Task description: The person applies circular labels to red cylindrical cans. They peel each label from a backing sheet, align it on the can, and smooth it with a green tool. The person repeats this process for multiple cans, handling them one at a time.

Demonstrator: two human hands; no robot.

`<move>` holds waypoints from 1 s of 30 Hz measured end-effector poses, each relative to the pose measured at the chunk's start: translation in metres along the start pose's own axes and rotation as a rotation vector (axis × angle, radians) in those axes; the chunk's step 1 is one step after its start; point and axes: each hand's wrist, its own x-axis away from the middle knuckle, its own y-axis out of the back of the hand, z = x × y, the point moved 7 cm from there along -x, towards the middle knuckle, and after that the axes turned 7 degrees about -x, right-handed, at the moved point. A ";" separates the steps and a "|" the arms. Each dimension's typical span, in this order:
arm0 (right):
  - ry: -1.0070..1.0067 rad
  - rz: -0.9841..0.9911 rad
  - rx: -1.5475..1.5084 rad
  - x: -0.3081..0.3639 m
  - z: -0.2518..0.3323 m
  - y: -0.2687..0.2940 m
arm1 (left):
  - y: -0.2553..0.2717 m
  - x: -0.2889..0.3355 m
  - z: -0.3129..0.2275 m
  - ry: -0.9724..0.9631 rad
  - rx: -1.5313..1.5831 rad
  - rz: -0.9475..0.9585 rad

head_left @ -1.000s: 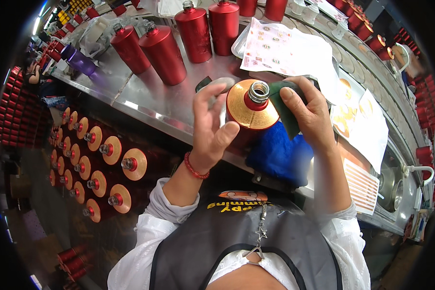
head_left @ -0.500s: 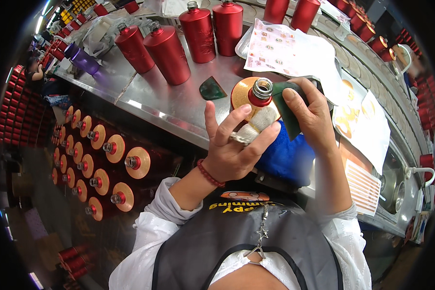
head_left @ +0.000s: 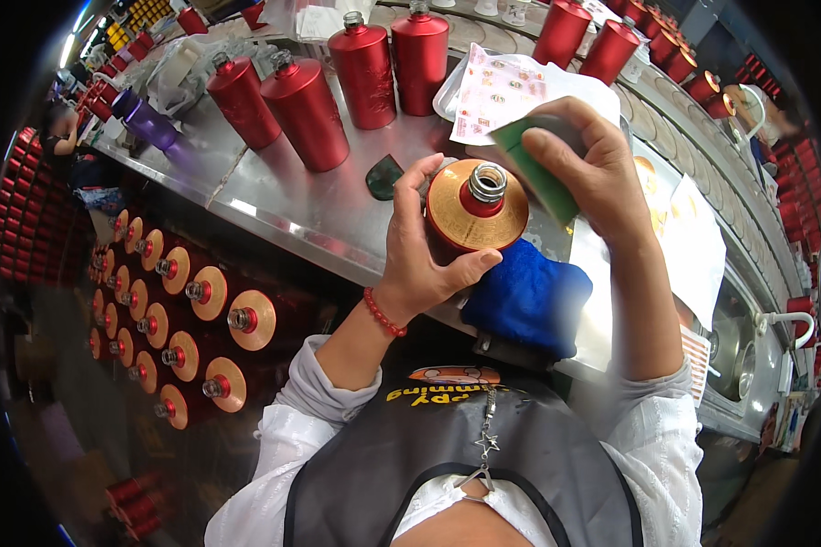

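My left hand (head_left: 424, 264) is wrapped round a bottle (head_left: 442, 214) with a gold shoulder, a red collar and an open glass neck. The bottle leans so that its mouth faces up toward me. To its right, my right hand (head_left: 597, 173) pinches a flexible green sheet (head_left: 540, 169) between thumb and fingers. That sheet is held above and apart from the bottle. A small dark green piece (head_left: 384, 178) lies on the metal table (head_left: 274, 196), left of my left fingertips. The lower body of the held bottle is mostly hidden.
Several red bottles (head_left: 306, 114) stand at the back of the table. Printed paper sheets (head_left: 497, 91) lie in a white tray at the right, beside a curved conveyor (head_left: 693, 150). A blue cloth (head_left: 529, 301) sits below my hands. Rows of gold-shouldered bottles (head_left: 251, 319) stand lower left.
The green sheet has lifted off the bottle, up and away, with my right hand. My left hand has shifted its grip to the bottle's side; the pale cloth-like bundle under its fingers no longer shows.
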 end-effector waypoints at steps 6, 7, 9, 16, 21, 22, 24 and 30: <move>-0.041 -0.002 -0.022 0.001 -0.012 -0.005 | -0.005 0.007 -0.004 0.012 0.122 -0.097; 0.006 0.045 0.057 0.001 -0.011 -0.013 | -0.002 0.014 -0.006 -0.086 -0.075 -0.135; -0.003 0.028 0.139 0.001 -0.017 -0.012 | 0.000 0.022 -0.011 -0.259 -0.372 -0.199; -0.029 0.030 0.153 0.003 -0.019 -0.008 | -0.017 0.037 -0.040 -0.591 -0.841 -0.302; 0.008 0.040 0.277 -0.002 -0.012 -0.014 | -0.015 0.043 -0.056 -0.608 -0.857 -0.239; 0.022 0.018 0.279 0.000 -0.014 -0.012 | -0.010 0.038 -0.051 -0.484 -0.703 -0.273; 0.049 0.023 0.301 -0.002 -0.015 -0.010 | -0.006 0.017 -0.034 -0.142 -0.268 -0.259; 0.063 0.023 0.280 -0.019 -0.002 0.002 | -0.005 0.005 -0.011 0.041 -0.262 -0.114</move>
